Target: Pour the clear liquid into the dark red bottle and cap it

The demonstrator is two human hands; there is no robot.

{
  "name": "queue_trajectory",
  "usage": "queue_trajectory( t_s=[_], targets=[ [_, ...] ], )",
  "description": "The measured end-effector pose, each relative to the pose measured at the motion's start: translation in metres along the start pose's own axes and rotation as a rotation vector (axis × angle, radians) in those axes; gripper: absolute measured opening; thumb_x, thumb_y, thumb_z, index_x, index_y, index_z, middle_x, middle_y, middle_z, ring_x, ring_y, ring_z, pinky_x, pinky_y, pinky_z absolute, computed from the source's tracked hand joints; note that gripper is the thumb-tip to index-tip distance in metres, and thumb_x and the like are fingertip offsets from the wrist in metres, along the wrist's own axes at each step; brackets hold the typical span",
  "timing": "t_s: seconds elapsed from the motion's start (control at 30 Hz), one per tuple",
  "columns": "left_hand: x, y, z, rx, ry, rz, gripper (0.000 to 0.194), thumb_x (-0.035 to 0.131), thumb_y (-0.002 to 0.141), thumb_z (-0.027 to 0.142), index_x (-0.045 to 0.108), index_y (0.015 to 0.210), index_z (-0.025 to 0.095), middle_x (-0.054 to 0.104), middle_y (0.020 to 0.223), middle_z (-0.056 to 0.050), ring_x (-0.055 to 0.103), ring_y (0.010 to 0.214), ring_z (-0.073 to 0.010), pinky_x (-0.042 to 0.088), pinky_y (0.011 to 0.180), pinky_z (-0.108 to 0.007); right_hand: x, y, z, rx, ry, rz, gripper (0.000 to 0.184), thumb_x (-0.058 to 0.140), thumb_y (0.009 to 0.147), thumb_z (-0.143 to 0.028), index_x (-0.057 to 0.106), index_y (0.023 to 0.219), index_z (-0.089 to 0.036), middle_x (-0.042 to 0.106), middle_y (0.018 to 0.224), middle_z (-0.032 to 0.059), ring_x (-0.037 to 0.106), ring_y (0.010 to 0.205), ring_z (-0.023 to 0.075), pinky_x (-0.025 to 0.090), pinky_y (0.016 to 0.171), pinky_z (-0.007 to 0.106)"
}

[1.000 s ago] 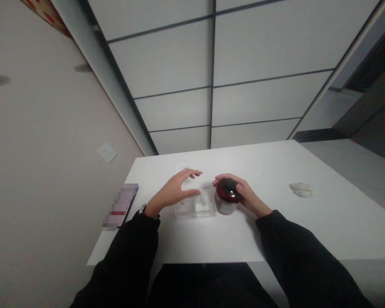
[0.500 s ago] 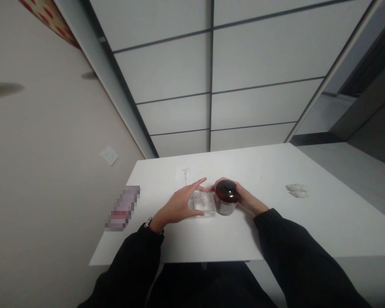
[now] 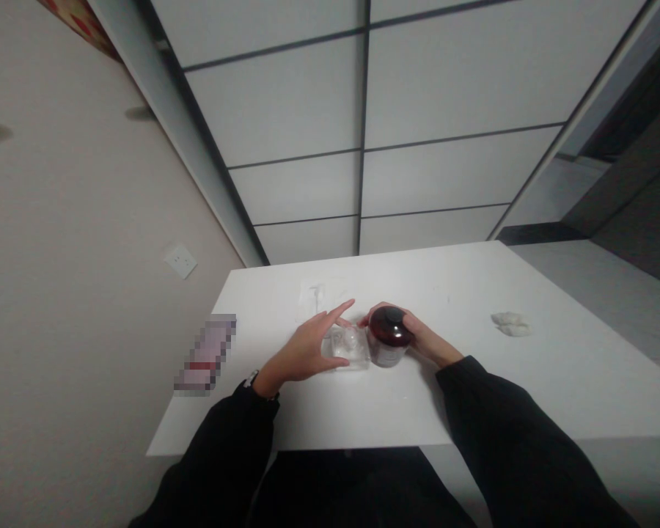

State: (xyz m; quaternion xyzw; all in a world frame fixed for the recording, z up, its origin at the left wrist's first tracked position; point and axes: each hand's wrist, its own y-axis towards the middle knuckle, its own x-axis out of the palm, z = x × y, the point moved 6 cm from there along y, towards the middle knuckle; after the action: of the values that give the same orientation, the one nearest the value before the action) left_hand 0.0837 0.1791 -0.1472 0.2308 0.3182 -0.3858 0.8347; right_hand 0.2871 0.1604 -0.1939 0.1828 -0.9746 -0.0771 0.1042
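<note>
Head view: the right hand (image 3: 426,343) is closed around a capped dark-red jar (image 3: 388,339) on the worktop (image 3: 319,418); the left hand (image 3: 302,353), open wide, reaches over a shut clear tray (image 3: 345,348) just beside it. Farther off lies paper (image 3: 316,299).

Glossy dark-red jar (image 3: 388,343), clear plastic tray (image 3: 353,353), matt white tabletop (image 3: 412,411)

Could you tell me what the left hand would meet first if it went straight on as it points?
The way looks free: the line of the left hand passes beyond the right hand and the dark red jar, across the white table to its far edge, though depth is unclear.
</note>
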Motion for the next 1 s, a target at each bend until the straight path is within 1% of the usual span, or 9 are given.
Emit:
queue_trajectory(
  t_s=[0.13,0.3,0.53,0.63,0.73,0.83,0.9,1.0],
  targets=[
    [0.0002,0.0003,0.0010,0.004,0.030,0.001,0.101,0.088,0.082,0.030,0.033,0.167,0.032,0.067,0.148,-0.012,0.061,0.141,-0.0333,0.043,0.123,-0.059,-0.0006,-0.0005,-0.0028,0.007,-0.016,0.015,0.074,0.066,0.078,-0.090,0.075,0.106,-0.022,0.077,0.111,0.0118,0.072,0.096,0.0278,0.057,0.090,0.042],
    [-0.0005,0.0005,0.0044,0.030,0.047,0.010,0.093,0.087,0.083,0.030,0.041,0.164,0.033,0.064,0.152,-0.013,0.059,0.143,-0.0343,0.042,0.124,-0.060,0.0004,-0.0013,-0.0032,0.015,-0.014,-0.003,0.075,0.066,0.080,-0.089,0.075,0.110,-0.022,0.076,0.110,0.0114,0.071,0.092,0.0260,0.057,0.087,0.041],
    [-0.0006,0.0014,0.0046,0.016,0.050,-0.007,0.091,0.086,0.084,0.031,0.042,0.163,0.030,0.065,0.149,-0.013,0.060,0.140,-0.0333,0.045,0.122,-0.055,-0.0015,0.0003,-0.0026,-0.023,-0.025,-0.016,0.073,0.066,0.082,-0.087,0.075,0.109,-0.020,0.077,0.112,0.0121,0.072,0.094,0.0264,0.058,0.087,0.040],
    [-0.0001,0.0011,0.0043,0.019,0.055,-0.015,0.089,0.086,0.085,0.032,0.043,0.162,0.029,0.065,0.147,-0.013,0.060,0.138,-0.0331,0.045,0.121,-0.055,0.0001,0.0002,-0.0031,-0.020,-0.009,-0.027,0.073,0.065,0.083,-0.087,0.075,0.110,-0.020,0.077,0.109,0.0114,0.072,0.089,0.0249,0.058,0.083,0.038],
    [0.0003,0.0001,0.0032,0.020,0.066,-0.015,0.092,0.084,0.087,0.035,0.037,0.166,0.030,0.066,0.145,-0.012,0.061,0.136,-0.0332,0.044,0.121,-0.055,0.0014,-0.0004,-0.0041,-0.004,-0.002,-0.022,0.073,0.066,0.082,-0.088,0.074,0.110,-0.021,0.077,0.105,0.0111,0.071,0.089,0.0251,0.058,0.082,0.039],
    [0.0010,-0.0012,0.0029,0.043,0.056,-0.021,0.101,0.080,0.090,0.036,0.021,0.172,0.030,0.067,0.143,-0.012,0.061,0.134,-0.0326,0.043,0.121,-0.057,0.0012,-0.0012,-0.0045,0.007,-0.009,-0.007,0.073,0.067,0.080,-0.088,0.074,0.109,-0.021,0.077,0.107,0.0114,0.071,0.091,0.0258,0.057,0.085,0.040],
    [0.0018,-0.0018,0.0029,0.066,0.035,-0.035,0.102,0.077,0.093,0.035,0.014,0.173,0.031,0.067,0.145,-0.010,0.059,0.137,-0.0323,0.040,0.123,-0.058,0.0007,-0.0015,-0.0033,0.019,-0.011,-0.003,0.074,0.067,0.079,-0.089,0.073,0.109,-0.021,0.077,0.105,0.0111,0.070,0.090,0.0259,0.057,0.085,0.041],
    [0.0025,-0.0015,0.0008,0.061,0.017,-0.051,0.103,0.077,0.093,0.036,0.012,0.173,0.032,0.067,0.146,-0.010,0.058,0.139,-0.0326,0.039,0.123,-0.057,-0.0006,-0.0014,-0.0013,0.009,-0.004,-0.001,0.075,0.066,0.080,-0.090,0.072,0.110,-0.021,0.077,0.104,0.0109,0.070,0.092,0.0258,0.056,0.087,0.040]
  ],
)
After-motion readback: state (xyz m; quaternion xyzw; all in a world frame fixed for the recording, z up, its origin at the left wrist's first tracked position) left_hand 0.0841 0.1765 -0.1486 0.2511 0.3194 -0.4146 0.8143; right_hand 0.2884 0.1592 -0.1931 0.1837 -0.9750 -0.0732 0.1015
